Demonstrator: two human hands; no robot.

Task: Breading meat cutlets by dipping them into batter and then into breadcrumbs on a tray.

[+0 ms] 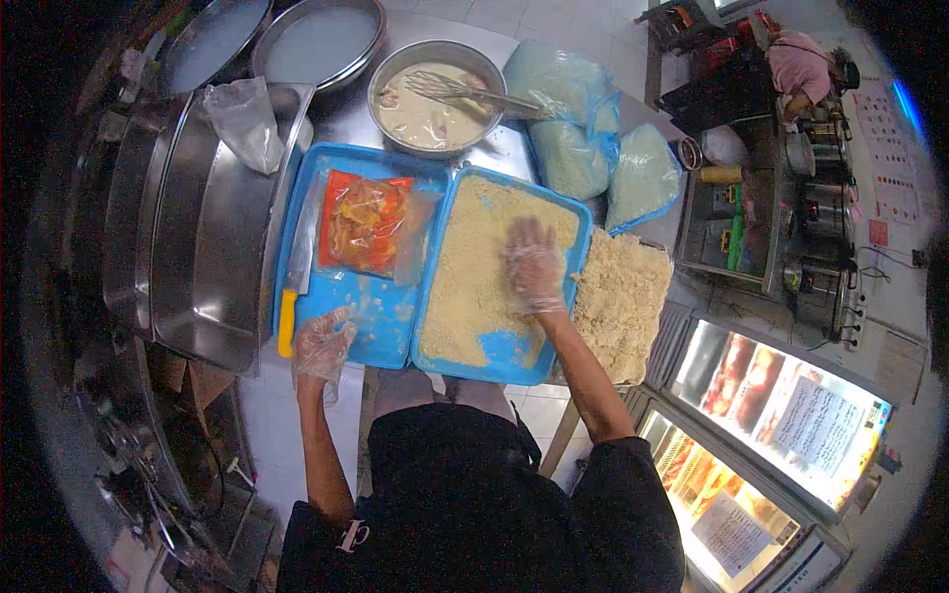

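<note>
Head view, my right hand: my right hand [534, 269], in a clear plastic glove, lies flat and open with its fingers [522, 237] spread, pressing palm-down on the breadcrumbs, gripping nothing.
Head view, crumb tray: the blue crumb tray [494, 354] sits on the bench [341, 119] straight ahead of me, its long axis running away from me, tilted a little to the right at the far end; pale breadcrumbs [474, 287] cover most of it, with bare blue at the near corner.
Head view, my left hand: my left hand [321, 343], also gloved, rests at the near edge of the left blue tray [371, 316], fingers loosely curled and holding nothing.
Head view, left tray: it touches the crumb tray side by side; a clear bag of orange-red pieces [364, 222] lies in its far half.
Head view, knife: a yellow-handled knife [294, 287] lies along the left tray's left rim, handle toward me, blade pointing away.
Head view, beyond the trays: a metal bowl of pale batter [427, 109] with a whisk [465, 92] in it; a loose heap of crumbs [623, 296] lies just right of the crumb tray.
</note>
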